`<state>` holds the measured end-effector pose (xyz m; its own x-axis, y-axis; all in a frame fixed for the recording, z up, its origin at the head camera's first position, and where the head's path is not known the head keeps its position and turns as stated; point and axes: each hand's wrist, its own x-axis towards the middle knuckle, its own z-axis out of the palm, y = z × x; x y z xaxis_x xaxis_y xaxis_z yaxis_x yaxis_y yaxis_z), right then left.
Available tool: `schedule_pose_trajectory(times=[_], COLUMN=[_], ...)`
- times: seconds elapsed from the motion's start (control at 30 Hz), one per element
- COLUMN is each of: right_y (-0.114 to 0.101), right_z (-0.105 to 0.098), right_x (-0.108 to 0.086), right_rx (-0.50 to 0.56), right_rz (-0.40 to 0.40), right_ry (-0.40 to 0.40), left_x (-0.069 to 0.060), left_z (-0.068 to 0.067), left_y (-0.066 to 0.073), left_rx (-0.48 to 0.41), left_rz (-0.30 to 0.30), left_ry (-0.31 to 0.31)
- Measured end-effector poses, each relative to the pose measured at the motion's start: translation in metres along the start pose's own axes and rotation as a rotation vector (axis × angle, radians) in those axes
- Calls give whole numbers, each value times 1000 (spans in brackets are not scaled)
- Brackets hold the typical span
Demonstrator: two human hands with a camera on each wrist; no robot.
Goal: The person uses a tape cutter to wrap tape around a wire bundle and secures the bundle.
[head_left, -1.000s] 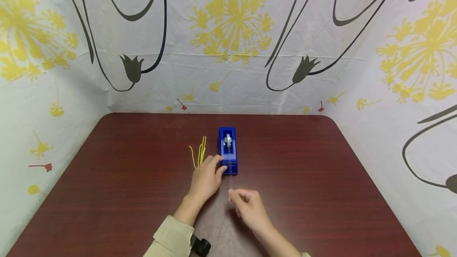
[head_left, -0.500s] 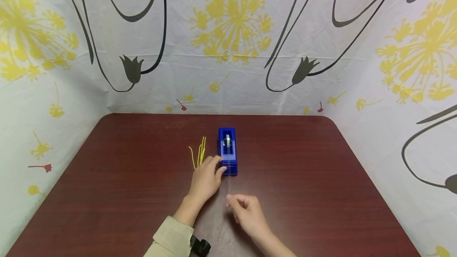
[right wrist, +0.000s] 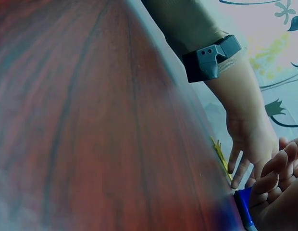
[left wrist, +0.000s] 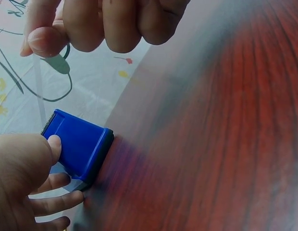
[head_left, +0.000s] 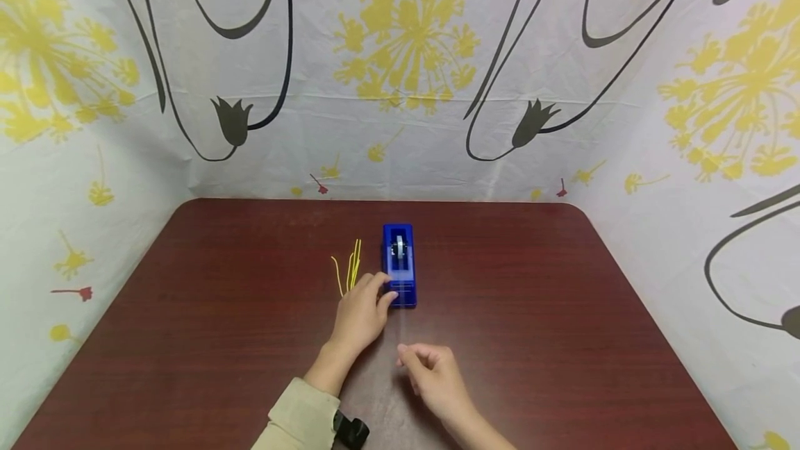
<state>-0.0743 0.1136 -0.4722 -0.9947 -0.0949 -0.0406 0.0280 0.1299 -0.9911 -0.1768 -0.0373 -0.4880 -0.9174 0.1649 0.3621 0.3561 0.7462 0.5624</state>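
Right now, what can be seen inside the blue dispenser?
Inside the dispenser, the upper part of a tape roll shows; its clear strip leads out to the right hand. The roll's lower part is hidden by the dispenser's walls.
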Motion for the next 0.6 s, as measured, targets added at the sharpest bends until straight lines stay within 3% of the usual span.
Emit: schedule_pose_trajectory(times=[0.6], right_y=[0], right_z=[0], right_x=[-7], right_rx=[21], right_rz=[13], right_ry=[13], left_x=[0], left_z=[1], left_y=[0], left_rx=[-7], left_rz=[-3], left_ry=[5])
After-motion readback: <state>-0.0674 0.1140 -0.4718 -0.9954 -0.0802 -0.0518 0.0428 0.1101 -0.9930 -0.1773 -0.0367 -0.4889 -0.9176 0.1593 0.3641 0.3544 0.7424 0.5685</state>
